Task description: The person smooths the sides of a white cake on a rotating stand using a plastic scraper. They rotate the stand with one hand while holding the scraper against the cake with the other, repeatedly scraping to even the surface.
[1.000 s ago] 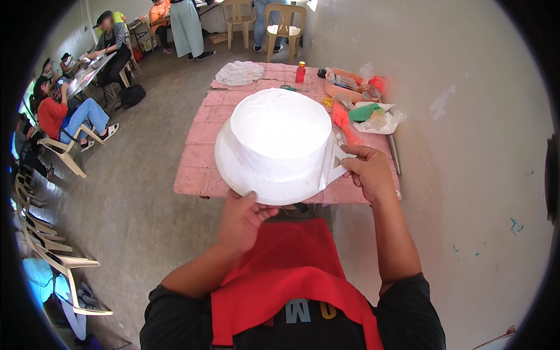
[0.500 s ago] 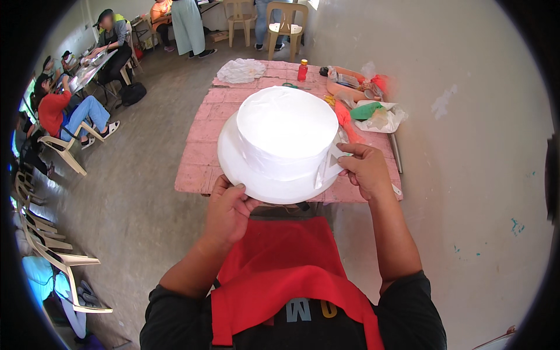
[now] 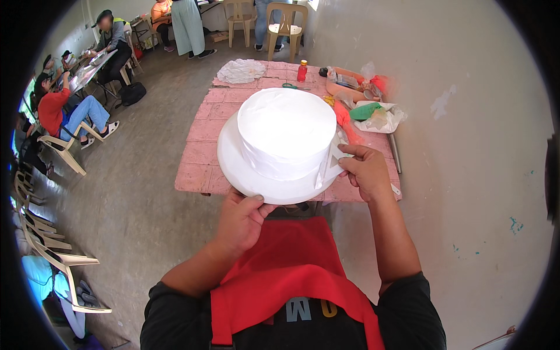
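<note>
A round, white-frosted cake (image 3: 286, 125) stands on a white cake turntable (image 3: 245, 178). My left hand (image 3: 242, 219) grips the turntable's near rim, thumb on the edge and the other fingers curled beneath, partly hidden. On the right side, my right hand (image 3: 366, 169) pinches a whitish cake scraper (image 3: 331, 163) between thumb and fingers. The scraper's straight edge stands upright against the frosted side of the cake. Bright glare washes out the cake's top.
The turntable is on a pink-covered table (image 3: 195, 151). Behind it lie crumpled white plastic (image 3: 241, 71), a red bottle (image 3: 302, 71), green-handled scissors (image 3: 290, 86), an orange tray (image 3: 345, 88) and a green-and-white bag (image 3: 373, 114). A wall (image 3: 466, 175) runs along the right.
My left hand has slid rightward along the turntable's near rim. My right hand and the scraper have stayed almost in place against the cake's side.
</note>
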A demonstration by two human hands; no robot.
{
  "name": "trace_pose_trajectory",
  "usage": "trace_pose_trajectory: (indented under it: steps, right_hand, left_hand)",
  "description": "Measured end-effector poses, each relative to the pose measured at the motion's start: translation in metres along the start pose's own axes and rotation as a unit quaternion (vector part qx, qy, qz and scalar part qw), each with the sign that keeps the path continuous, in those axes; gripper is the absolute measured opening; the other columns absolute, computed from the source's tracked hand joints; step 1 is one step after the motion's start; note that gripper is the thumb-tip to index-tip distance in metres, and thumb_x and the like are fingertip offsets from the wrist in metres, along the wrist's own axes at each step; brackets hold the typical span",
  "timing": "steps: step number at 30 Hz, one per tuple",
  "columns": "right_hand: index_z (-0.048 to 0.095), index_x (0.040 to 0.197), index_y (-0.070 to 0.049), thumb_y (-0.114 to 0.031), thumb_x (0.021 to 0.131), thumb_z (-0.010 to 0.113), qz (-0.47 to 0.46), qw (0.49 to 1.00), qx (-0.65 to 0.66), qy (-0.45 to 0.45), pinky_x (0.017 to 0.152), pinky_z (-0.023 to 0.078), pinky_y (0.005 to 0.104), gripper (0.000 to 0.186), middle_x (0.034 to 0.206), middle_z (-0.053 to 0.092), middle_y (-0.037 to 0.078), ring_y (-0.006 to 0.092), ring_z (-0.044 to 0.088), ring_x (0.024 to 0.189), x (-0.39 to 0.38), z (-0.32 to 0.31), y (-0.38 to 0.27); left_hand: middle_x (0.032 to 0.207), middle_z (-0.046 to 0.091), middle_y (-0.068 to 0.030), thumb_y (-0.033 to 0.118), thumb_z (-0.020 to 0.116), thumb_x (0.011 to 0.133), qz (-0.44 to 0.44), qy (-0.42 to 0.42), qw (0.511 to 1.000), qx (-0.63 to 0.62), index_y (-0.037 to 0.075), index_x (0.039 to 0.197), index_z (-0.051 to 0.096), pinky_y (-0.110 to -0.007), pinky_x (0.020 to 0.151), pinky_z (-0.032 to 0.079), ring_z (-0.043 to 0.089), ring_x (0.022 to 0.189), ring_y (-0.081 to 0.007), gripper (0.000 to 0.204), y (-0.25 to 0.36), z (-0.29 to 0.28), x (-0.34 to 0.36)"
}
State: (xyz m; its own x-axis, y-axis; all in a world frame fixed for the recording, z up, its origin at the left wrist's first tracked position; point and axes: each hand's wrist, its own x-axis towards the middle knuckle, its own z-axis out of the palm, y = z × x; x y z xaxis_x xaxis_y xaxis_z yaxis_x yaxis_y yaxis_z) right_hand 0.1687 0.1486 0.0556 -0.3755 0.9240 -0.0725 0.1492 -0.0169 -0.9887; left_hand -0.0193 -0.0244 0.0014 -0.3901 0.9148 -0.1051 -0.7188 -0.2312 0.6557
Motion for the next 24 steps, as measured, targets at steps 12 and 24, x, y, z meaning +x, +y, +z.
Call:
trace_pose_trajectory:
  steps: [12,24]
  right_hand:
    - [0.058,0.111,0.013,0.004,0.072,0.064,0.002,1.0,0.002,0.013,0.036,0.034,0.0195,0.041,0.075,0.062,0.012,0.0088,0.053,0.049,-0.003,0.001,0.0]
    - [0.057,0.112,0.014,0.003,0.073,0.064,-0.001,1.0,0.011,0.011,0.036,0.034,0.0191,0.042,0.076,0.063,0.014,0.0094,0.053,0.048,-0.004,-0.002,-0.001]
  left_hand:
    - [0.122,0.056,-0.012,-0.005,0.05,0.085,-0.028,-0.028,0.999,0.002,0.001,0.13,0.041,-0.039,0.093,0.05,0.057,0.111,-0.0238,0.047,-0.015,0.014,-0.008]
    - [0.11,0.06,-0.0103,0.026,0.047,0.092,-0.022,-0.053,0.998,-0.009,0.007,0.129,0.043,-0.032,0.073,0.052,0.062,0.09,-0.021,0.042,-0.002,-0.038,0.006]
